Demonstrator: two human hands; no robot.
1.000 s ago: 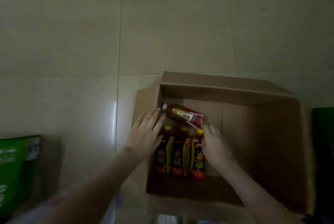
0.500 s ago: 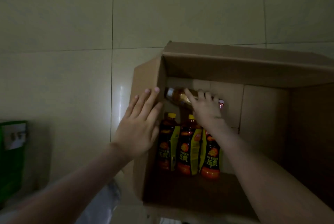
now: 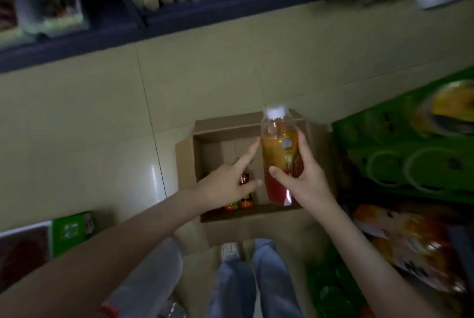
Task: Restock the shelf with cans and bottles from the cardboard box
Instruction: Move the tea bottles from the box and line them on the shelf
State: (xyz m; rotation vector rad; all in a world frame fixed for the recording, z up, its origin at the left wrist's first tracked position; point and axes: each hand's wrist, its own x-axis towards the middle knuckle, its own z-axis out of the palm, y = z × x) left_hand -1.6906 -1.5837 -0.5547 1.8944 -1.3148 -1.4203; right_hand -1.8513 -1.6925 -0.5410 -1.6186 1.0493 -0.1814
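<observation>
Since half a second earlier, the amber bottle (image 3: pixel 278 153) had come up out of the cardboard box (image 3: pixel 184 164), where it had lain on its side across the far end. It now stood upright in the air over the box's 3 o'clock side, white cap toward 12 o'clock. The right hand (image 3: pixel 306 181) gripped it, its fingers (image 3: pixel 302 148) wrapped round the far side of the body and the thumb pressed on the near side above the red label. The left hand (image 3: pixel 223 187) had left the box's 9 o'clock wall and hung over the opening with its fingers straight and spread, holding nothing. Its index finger (image 3: pixel 246 158) pointed at the bottle, though whether the tip touched it could not be told.

Judged from this view, the restocking was part done at best. One bottle was lifted but not yet placed, and a small group of orange-labelled bottles (image 3: pixel 245 190) remained in the box's 7 o'clock corner, partly hidden by the left hand. The shelf (image 3: pixel 195 20) ran across the view at 12 o'clock, well apart from the bottle. Green packs (image 3: pixel 400 164) lay at 3 o'clock.
</observation>
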